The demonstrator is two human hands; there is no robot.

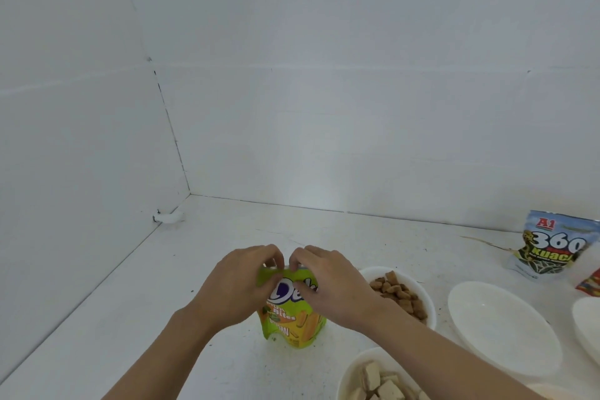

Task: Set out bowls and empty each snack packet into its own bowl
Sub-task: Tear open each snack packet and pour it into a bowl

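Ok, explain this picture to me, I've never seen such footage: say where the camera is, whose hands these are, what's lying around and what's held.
There is no machine here. A person wears one camera on the head, looking down at their own bare hands. The left hand and right hand both pinch the top edge of a green packet standing on the white surface, apparently to tear it open. To the right are a bowl of brown snacks, a bowl of pale pieces, an empty bowl, and a blue packet standing further back.
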